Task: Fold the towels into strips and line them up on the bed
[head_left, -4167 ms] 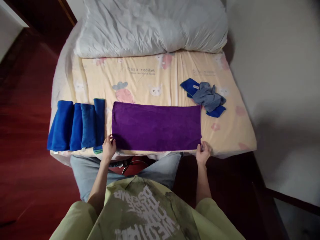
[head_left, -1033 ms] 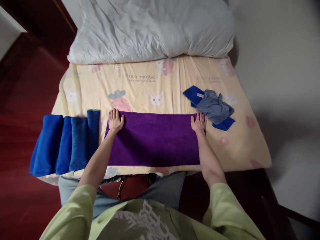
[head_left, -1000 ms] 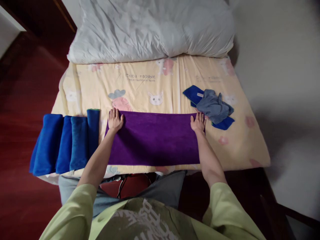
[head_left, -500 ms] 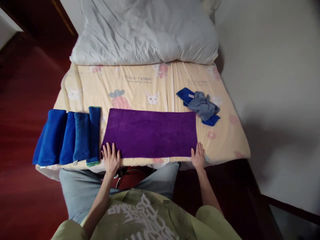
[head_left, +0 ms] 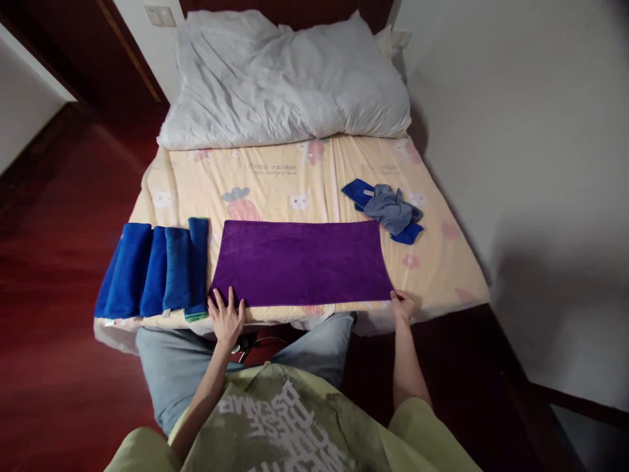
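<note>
Wearing a green T-shirt (head_left: pixel 275 419) w/ pale lettering and blue jeans (head_left: pixel 167 373), a person faced the near edge of a bed (head_left: pixel 437 278), arms reaching fwd. L hand (head_left: pixel 227 319) was wide, fingers fanned at the near L corner of the purple towel (head_left: pixel 302 262); R hand (head_left: pixel 403 306) was narrow, thumb and fingertips pinching the near R corner. Towel lay flat along the bed's near edge, approx. a rectangle, long side running L–R, its near edge stretched btwn the two hands. Just to its L, a row of blue towels (head_left: pixel 128 269) sat side by side, folded or rolled (couldn't tell which); the one nearest the purple showed green trim at its near end. Beyond the towel's far R corner was a crumpled grey-blue cloth (head_left: pixel 388 208) atop a blue cloth (head_left: pixel 356 190) w/ a small white label (head_left: pixel 368 193). Farther back, the yellow sheet (head_left: pixel 324 196) had a rabbit/carrot print. A puffy pale quilt (head_left: pixel 289 85) was heaped at the far end, against a dark headboard (head_left: pixel 314 12), w/ a switch plate (head_left: pixel 160 16) on the wall to its L.
</note>
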Motion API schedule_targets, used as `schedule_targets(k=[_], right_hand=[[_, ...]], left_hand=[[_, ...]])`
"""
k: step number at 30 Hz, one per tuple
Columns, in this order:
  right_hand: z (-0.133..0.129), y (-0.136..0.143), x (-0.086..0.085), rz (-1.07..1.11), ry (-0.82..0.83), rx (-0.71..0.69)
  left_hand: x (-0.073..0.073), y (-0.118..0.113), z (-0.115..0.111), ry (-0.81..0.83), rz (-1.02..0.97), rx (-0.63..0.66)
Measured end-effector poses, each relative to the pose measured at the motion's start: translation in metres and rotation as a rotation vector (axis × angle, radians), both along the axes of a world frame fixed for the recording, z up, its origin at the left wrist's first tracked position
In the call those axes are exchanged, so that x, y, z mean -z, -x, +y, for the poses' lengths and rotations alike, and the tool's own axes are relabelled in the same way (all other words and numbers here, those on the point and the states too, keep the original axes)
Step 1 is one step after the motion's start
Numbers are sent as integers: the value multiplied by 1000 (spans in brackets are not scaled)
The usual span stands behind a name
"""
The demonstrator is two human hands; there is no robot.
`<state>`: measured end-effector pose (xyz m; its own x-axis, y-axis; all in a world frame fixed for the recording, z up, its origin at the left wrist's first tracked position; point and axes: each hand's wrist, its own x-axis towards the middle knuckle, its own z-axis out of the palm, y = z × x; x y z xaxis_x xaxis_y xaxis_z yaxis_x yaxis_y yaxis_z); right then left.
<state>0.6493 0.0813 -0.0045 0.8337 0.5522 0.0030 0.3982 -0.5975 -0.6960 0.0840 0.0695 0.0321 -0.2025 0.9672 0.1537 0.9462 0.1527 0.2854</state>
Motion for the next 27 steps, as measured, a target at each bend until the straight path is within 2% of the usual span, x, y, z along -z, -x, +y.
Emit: schedule_targets(k=[5, 9, 12, 15, 18, 22, 25, 27], right_hand=[[0, 8, -4, -97, 30, 42], [-8, 34, -10, -249, 62, -13], [-17, 62, -10, -434, 145, -235], [-25, 81, -5, -498, 253, -458], [-27, 88, -2, -469, 302, -454], [-25, 107, -13, -382, 253, -306], [-32, 157, -23, -212, 61, -229], [-42, 206, -26, 63, -54, -266]], left_hand=[[0, 8, -14, -4, 35, 81], [1, 11, -17, -11, 41, 95], [2, 10, -16, 15, 41, 71], [2, 8, -16, 43, 52, 56], [1, 6, -16, 60, 61, 65], [3, 1, -19, 69, 45, 61], [5, -6, -27, 59, 17, 80], [7, -12, -33, 71, 4, 158]])
